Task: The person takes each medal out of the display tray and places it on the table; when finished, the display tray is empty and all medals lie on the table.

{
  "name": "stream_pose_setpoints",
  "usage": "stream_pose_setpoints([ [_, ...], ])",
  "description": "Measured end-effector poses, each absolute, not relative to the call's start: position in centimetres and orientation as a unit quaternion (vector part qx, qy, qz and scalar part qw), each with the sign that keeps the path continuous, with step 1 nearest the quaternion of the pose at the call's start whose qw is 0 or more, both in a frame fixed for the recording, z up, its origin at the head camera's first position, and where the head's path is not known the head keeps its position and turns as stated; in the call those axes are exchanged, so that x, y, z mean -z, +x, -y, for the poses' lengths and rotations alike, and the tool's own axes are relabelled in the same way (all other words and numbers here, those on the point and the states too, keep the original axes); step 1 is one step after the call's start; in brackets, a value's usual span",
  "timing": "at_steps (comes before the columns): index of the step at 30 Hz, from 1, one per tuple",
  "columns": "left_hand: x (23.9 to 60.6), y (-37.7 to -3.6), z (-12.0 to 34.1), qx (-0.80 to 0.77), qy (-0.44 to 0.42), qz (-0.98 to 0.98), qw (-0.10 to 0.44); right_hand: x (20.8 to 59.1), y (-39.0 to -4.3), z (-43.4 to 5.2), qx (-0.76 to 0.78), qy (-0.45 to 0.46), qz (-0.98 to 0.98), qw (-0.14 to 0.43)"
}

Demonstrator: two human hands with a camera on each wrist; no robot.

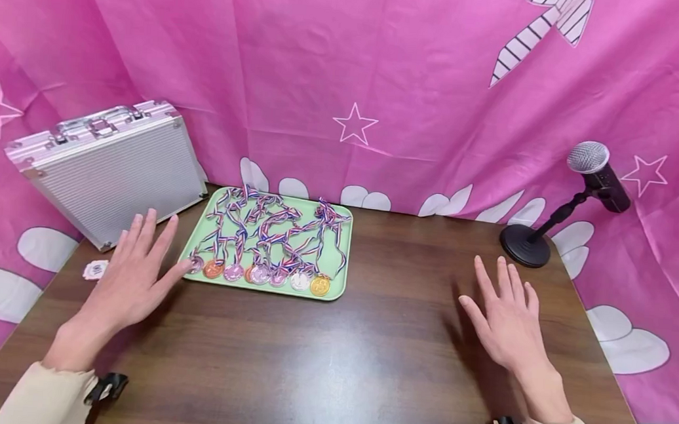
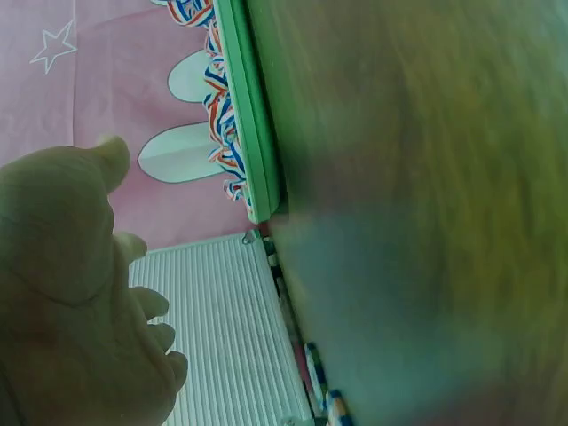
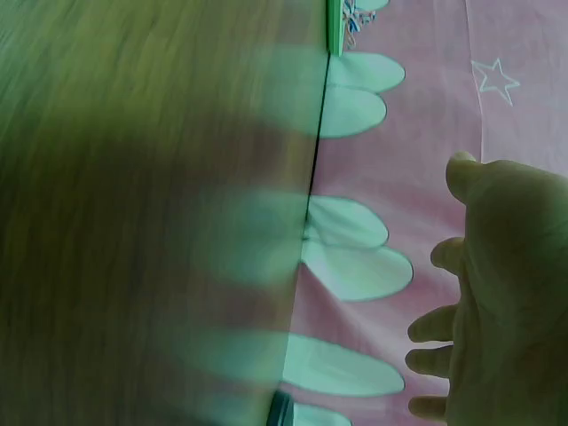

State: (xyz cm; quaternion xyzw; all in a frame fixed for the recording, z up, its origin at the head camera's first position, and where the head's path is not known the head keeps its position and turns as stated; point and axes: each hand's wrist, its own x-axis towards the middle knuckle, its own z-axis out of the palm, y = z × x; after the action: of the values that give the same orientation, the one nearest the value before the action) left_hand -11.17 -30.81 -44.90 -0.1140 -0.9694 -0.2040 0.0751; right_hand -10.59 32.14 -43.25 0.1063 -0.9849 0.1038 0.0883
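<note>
A light green tray (image 1: 342, 251) (image 2: 248, 115) lies at the back middle of the brown table (image 1: 329, 362). Several medals (image 1: 259, 275) line its front edge, their striped ribbons (image 1: 267, 227) tangled behind them. My left hand (image 1: 134, 273) (image 2: 80, 293) hovers flat with fingers spread, just left of the tray's front left corner, its fingertips close to the leftmost medal. My right hand (image 1: 506, 315) (image 3: 497, 293) hovers with fingers spread over the right side of the table, away from any object. Neither hand holds anything.
A closed ribbed silver case (image 1: 108, 169) (image 2: 213, 328) leans at the back left. A small white and pink item (image 1: 95, 270) lies by it. A microphone on a black round stand (image 1: 552, 214) sits at the back right corner. Pink cloth (image 1: 384, 77) hangs all round.
</note>
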Motion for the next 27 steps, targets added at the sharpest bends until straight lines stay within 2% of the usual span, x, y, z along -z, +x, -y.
stream_pose_setpoints([
  [6, 45.3, -11.4, 29.9, 0.219, -0.105, 0.968, 0.063, 43.6, -11.3, -29.8, -0.099, 0.127, 0.981, 0.106],
  [11, 45.6, -11.5, 29.2, 0.244, -0.087, 0.965, 0.045, 44.3, -11.7, -27.4, -0.101, 0.150, 0.979, 0.094],
  [17, 45.8, -11.5, 28.6, 0.275, -0.076, 0.957, 0.049, 45.1, -11.9, -24.3, -0.124, 0.174, 0.973, 0.086],
  [23, 46.3, -11.8, 27.8, 0.295, -0.063, 0.949, 0.091, 45.4, -12.4, -21.3, -0.164, 0.183, 0.962, 0.119],
  [27, 46.7, -11.9, 27.4, 0.303, -0.027, 0.940, 0.153, 45.5, -12.8, -19.6, -0.197, 0.181, 0.953, 0.143],
])
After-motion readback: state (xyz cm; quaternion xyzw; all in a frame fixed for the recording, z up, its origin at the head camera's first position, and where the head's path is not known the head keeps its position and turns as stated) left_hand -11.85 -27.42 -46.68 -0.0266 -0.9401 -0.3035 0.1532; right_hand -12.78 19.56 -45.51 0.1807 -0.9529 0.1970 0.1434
